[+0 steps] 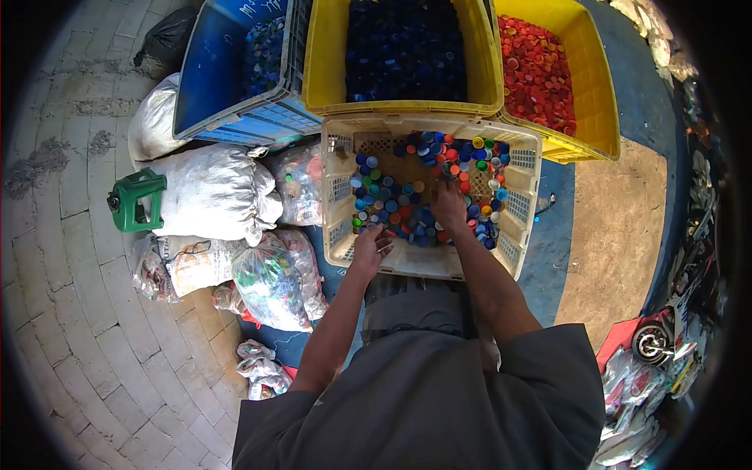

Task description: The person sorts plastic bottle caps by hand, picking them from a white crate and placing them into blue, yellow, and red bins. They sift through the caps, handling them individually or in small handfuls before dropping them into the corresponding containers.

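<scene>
In front of me stands a pale plastic crate (432, 125) with latticed sides. Bottle caps (392, 207) of many colours, mostly blue, lie in it around a bare brown patch of its bottom. My right hand (449, 207) reaches into the middle of the crate, its fingers bent down and drawn together at the caps. What they grip, if anything, is hidden. Over the crate's near left part, my left hand (372, 249) is half curled with its fingers apart, close to the caps; no cap shows clearly in it.
Beyond the crate are a yellow bin (327, 63) of dark blue caps, a yellow bin (591, 74) of red caps and a blue bin (211, 66) of mixed caps. White sacks (207, 192), filled plastic bags (270, 278) and a green jerrycan (141, 200) lie left.
</scene>
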`<state>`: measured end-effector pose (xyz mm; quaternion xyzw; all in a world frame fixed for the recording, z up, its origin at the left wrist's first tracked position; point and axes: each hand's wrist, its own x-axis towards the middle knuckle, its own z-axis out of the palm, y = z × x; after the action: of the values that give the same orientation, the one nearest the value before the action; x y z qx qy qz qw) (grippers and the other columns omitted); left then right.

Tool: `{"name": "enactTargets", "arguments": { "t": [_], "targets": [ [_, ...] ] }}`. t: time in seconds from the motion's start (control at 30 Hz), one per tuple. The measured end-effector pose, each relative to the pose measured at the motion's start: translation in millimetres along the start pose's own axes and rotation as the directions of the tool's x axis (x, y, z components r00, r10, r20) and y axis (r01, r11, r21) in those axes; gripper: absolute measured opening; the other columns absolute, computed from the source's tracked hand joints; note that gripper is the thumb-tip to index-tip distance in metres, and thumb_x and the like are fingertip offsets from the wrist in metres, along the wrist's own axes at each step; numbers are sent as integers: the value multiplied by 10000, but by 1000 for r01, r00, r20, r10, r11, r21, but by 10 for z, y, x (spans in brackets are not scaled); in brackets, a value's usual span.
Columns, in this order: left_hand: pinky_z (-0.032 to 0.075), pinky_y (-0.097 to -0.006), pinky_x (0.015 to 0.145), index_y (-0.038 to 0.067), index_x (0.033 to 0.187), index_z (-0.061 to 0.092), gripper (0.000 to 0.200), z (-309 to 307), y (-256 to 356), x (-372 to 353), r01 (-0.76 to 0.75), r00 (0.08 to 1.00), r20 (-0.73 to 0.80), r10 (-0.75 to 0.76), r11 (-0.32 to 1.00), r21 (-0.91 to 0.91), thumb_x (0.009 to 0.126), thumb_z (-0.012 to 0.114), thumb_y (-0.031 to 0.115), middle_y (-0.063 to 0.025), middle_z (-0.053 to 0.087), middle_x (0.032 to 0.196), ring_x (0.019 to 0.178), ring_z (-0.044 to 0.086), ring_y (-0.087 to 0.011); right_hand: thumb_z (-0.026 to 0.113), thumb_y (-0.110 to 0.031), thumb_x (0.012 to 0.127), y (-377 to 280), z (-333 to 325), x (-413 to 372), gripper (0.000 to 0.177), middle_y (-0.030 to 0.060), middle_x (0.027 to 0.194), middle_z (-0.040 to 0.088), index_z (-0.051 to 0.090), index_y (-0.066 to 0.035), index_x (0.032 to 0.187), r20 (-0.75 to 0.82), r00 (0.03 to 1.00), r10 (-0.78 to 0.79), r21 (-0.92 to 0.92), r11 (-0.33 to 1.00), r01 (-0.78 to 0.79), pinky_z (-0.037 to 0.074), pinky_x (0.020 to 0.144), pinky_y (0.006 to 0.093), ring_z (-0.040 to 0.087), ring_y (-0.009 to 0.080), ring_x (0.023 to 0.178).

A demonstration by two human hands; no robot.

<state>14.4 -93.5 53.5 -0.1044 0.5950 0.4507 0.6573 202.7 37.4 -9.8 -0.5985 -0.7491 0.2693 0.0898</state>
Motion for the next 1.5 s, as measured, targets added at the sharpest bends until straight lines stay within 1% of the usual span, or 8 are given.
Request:
{"name": "enactTargets", "arguments": {
  "t": [0.17,0.3,0.53,0.83,1.03,1.2,1.37,1.5],
  "targets": [
    [496,-317,729,78,1032,571,219,239,43,347,-237,967,40,251,839,490,874,631,218,-24,612,939,798,601,-154,577,-165,854,221,-168,-183,329,111,1059,602,539,-74,1167,307,904,297,837,368,-405,477,780,355,602,256,920],
    [498,-360,761,43,1091,556,317,549,116,617,-471,847,247,470,450,759,825,662,181,-108,608,1022,863,608,-247,551,-192,872,257,-600,-422,384,89,1049,610,499,-66,1230,492,846,206,859,-275,-433,465,758,325,592,192,892],
    [409,-496,923,63,1207,507,460,913,121,987,-413,719,524,458,-324,851,777,641,158,-185,510,1166,1099,496,-381,487,-196,863,368,-843,-686,359,102,1035,608,488,-57,1194,503,830,240,825,-421,-378,455,752,338,593,205,898],
    [398,-486,924,87,1193,530,402,927,54,1096,-402,692,606,393,-487,775,811,608,185,-166,536,1142,1110,490,-347,496,-203,847,471,-735,-932,230,60,965,585,510,-99,1051,529,793,302,832,-369,-414,439,753,355,579,192,832],
    [463,-466,804,94,1106,562,306,924,45,1144,-524,667,498,553,-126,842,828,592,220,-126,571,1108,978,569,-310,546,-276,867,480,-658,-962,187,44,875,587,542,-108,950,563,750,347,822,-336,-461,437,734,349,578,183,809],
    [490,-443,815,63,1039,579,278,922,298,842,-86,943,329,40,988,127,792,580,190,-116,617,986,918,611,-260,622,-270,846,611,-520,-774,185,43,695,550,563,-96,828,526,720,454,851,-297,-434,458,655,364,567,179,661],
    [493,-438,851,50,947,587,213,761,358,481,139,866,498,32,943,-303,805,524,194,-116,615,986,927,611,-274,668,-347,798,387,-625,-470,340,91,753,659,613,-17,861,156,831,534,577,633,-515,517,654,352,653,222,721],
    [488,-443,857,51,896,580,168,555,259,468,164,912,410,16,902,-400,803,531,182,-116,614,975,913,605,-264,708,-369,729,267,-561,-267,447,234,881,658,629,7,960,-25,909,417,271,877,-395,507,732,459,651,372,860]
  ]
}}
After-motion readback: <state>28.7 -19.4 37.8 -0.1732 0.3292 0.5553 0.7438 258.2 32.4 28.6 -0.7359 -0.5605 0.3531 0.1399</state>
